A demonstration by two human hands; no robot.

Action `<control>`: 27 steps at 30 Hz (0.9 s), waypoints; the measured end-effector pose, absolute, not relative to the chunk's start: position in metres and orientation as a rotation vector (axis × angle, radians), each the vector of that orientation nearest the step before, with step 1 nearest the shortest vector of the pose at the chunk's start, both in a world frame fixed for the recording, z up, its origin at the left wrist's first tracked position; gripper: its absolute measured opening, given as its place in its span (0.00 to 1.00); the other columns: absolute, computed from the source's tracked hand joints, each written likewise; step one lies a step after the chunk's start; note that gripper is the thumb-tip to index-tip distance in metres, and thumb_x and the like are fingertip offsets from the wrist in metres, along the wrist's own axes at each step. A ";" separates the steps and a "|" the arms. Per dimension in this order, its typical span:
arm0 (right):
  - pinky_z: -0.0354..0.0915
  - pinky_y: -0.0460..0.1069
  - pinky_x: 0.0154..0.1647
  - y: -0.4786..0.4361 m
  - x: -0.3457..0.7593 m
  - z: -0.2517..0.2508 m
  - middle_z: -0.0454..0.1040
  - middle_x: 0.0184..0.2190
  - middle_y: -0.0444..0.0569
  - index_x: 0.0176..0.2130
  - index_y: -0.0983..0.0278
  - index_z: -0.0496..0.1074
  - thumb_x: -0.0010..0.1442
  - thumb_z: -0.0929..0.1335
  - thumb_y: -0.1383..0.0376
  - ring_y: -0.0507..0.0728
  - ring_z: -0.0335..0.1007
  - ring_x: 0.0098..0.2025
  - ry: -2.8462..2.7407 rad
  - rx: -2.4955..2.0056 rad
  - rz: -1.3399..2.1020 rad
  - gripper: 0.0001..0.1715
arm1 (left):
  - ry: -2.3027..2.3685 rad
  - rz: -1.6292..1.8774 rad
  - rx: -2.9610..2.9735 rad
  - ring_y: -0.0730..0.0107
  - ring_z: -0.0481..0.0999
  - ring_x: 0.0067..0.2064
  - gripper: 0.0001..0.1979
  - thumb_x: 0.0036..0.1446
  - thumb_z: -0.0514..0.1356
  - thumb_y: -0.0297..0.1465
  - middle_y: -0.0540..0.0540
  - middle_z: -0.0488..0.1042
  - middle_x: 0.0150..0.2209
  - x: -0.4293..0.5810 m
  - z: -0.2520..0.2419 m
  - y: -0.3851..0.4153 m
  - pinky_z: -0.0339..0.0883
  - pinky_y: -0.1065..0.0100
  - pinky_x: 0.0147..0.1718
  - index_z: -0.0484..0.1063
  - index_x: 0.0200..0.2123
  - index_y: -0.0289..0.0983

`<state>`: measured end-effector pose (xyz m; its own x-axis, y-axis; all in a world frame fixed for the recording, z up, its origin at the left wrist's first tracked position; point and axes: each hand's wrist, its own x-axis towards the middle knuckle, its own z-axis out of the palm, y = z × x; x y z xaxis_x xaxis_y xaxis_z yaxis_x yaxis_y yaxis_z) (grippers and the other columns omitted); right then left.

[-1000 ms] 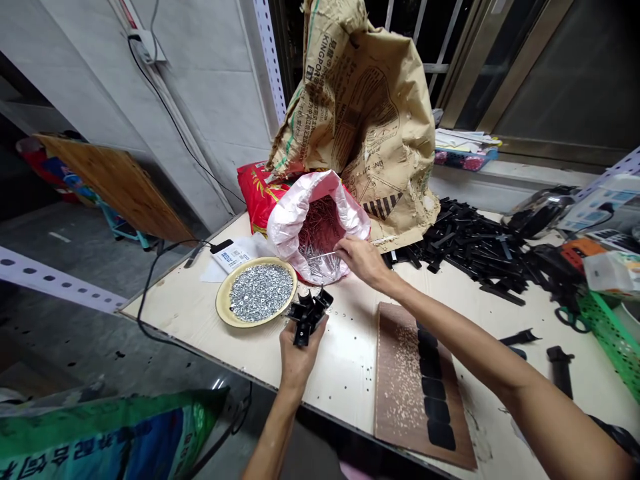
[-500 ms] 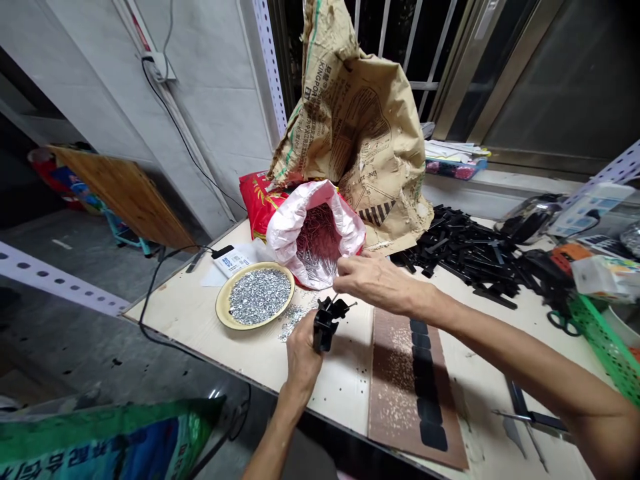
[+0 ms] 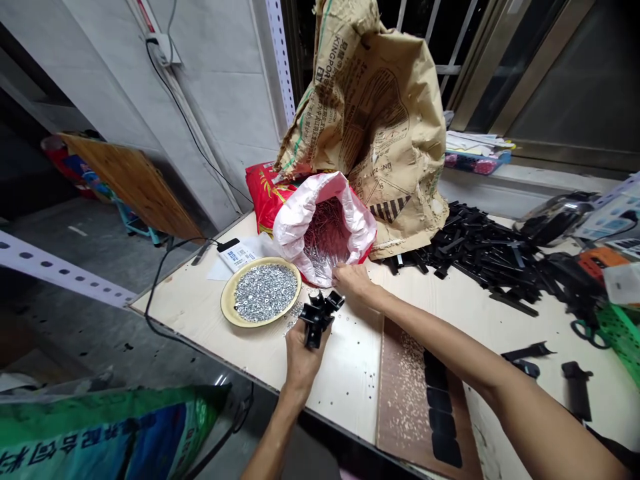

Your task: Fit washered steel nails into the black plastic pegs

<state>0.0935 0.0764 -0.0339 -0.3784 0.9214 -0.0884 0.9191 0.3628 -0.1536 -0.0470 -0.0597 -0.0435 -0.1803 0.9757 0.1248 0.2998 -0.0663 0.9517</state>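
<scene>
My left hand point(image 3: 303, 357) is closed around several black plastic parts point(image 3: 316, 320), bunched together and held above the table's front edge. At the front lip of an open red bag with a white lining point(image 3: 295, 227), my right hand point(image 3: 354, 279) has its fingers pressed together. Long thin metal screws or pins point(image 3: 320, 257) lie inside that bag. Whether the right fingertips grip one of them is hidden. Beside my left hand stands a yellowish bowl point(image 3: 226, 313) full of small silver nuts or washers point(image 3: 265, 293), with some spilled by its rim.
A brown board point(image 3: 395, 427) with black pads point(image 3: 443, 400) lies under my right forearm. Behind it is a heap of black plastic parts point(image 3: 480, 247). A large paper sack point(image 3: 395, 133) stands at the back. Scissors point(image 3: 590, 333) and a green basket point(image 3: 620, 340) are at right.
My right hand has moved from just above the black parts, where a thin metal screw or pin showed, to the red bag's mouth. The left hand's black parts have tilted slightly. The view has shifted.
</scene>
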 end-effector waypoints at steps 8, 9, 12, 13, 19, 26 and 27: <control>0.62 0.49 0.41 0.063 0.133 0.021 0.73 0.40 0.55 0.44 0.68 0.70 0.65 0.58 0.68 0.56 0.70 0.40 -2.448 -1.588 0.195 0.14 | 1.565 1.206 1.489 0.68 0.72 0.26 0.11 0.47 0.65 0.37 0.46 0.76 0.27 -0.045 -0.049 -0.055 0.62 0.71 0.25 0.76 0.25 0.34; 0.62 0.48 0.42 0.058 0.141 0.034 0.72 0.39 0.53 0.43 0.67 0.70 0.66 0.59 0.67 0.54 0.69 0.41 -2.429 -1.422 0.207 0.13 | 1.559 1.200 1.508 0.67 0.73 0.27 0.11 0.47 0.64 0.37 0.46 0.76 0.28 -0.045 -0.049 -0.053 0.63 0.70 0.26 0.76 0.26 0.34; 0.62 0.48 0.42 0.038 0.157 0.069 0.69 0.38 0.50 0.40 0.67 0.70 0.66 0.60 0.66 0.52 0.65 0.40 -2.356 -0.944 0.225 0.11 | 1.529 1.176 1.558 0.65 0.75 0.30 0.11 0.49 0.63 0.37 0.46 0.78 0.31 -0.043 -0.046 -0.049 0.65 0.70 0.30 0.77 0.32 0.35; 0.62 0.48 0.42 0.032 0.159 0.078 0.68 0.38 0.50 0.40 0.67 0.70 0.66 0.60 0.66 0.52 0.64 0.39 -2.358 -0.872 0.222 0.11 | 1.525 1.166 1.574 0.65 0.76 0.31 0.11 0.49 0.63 0.37 0.45 0.78 0.32 -0.042 -0.044 -0.048 0.65 0.69 0.31 0.77 0.32 0.35; 0.58 0.46 0.34 0.006 0.157 0.105 0.63 0.36 0.48 0.38 0.66 0.69 0.66 0.59 0.70 0.51 0.59 0.34 -2.592 -0.866 0.194 0.11 | 1.598 1.045 1.669 0.63 0.77 0.30 0.10 0.48 0.62 0.35 0.45 0.78 0.30 -0.032 -0.036 -0.044 0.64 0.69 0.29 0.75 0.33 0.35; 0.61 0.47 0.37 0.002 0.151 0.108 0.69 0.40 0.50 0.46 0.66 0.68 0.64 0.62 0.67 0.52 0.63 0.36 -2.680 -0.719 0.453 0.11 | 1.686 0.903 1.730 0.56 0.78 0.34 0.15 0.46 0.62 0.31 0.45 0.80 0.31 -0.023 -0.027 -0.049 0.65 0.65 0.31 0.73 0.40 0.36; 0.61 0.47 0.39 0.008 0.151 0.105 0.70 0.42 0.50 0.50 0.66 0.66 0.64 0.64 0.65 0.52 0.65 0.38 -2.624 -0.686 0.523 0.15 | 1.653 0.917 1.700 0.57 0.78 0.34 0.14 0.47 0.62 0.32 0.45 0.80 0.31 -0.023 -0.026 -0.051 0.65 0.65 0.31 0.74 0.39 0.36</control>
<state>0.1513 0.0077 0.1049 -0.8099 0.5251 0.2615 0.3848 0.8121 -0.4387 -0.0229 -0.0508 -0.0256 -0.0089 0.9973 0.0732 0.5902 -0.0538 0.8055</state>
